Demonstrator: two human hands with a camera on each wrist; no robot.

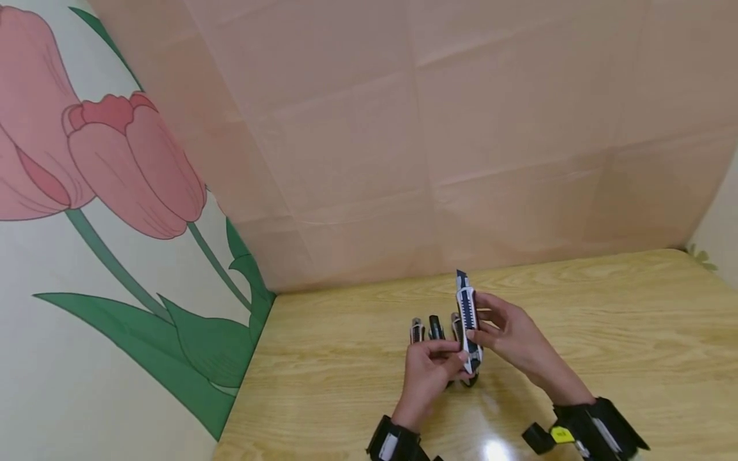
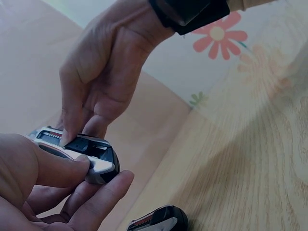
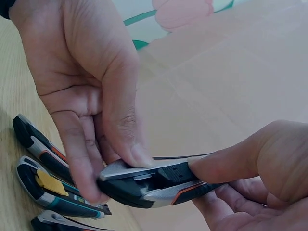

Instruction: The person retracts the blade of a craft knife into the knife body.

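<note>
Both hands hold a silver-and-black utility knife (image 1: pixel 467 310) upright above the table, its blade (image 1: pixel 460 279) showing at the top. My left hand (image 1: pixel 428 372) pinches the lower end between thumb and fingers. Higher up, my right hand (image 1: pixel 513 334) grips the body from the right side. In the right wrist view the right thumb (image 3: pixel 231 161) presses at the black slider (image 3: pixel 173 173) in the knife's channel. Orange trim runs along the handle there.
Three more utility knives lie on the wooden table (image 1: pixel 323 371) behind and below the hands: one with orange trim (image 3: pixel 41 147), one with a yellow slider (image 3: pixel 50 183), and a silver-black one (image 3: pixel 53 220). A pinkish sheet (image 1: pixel 357 160) hangs behind the table; a tulip-painted wall (image 1: pixel 132 320) borders its left.
</note>
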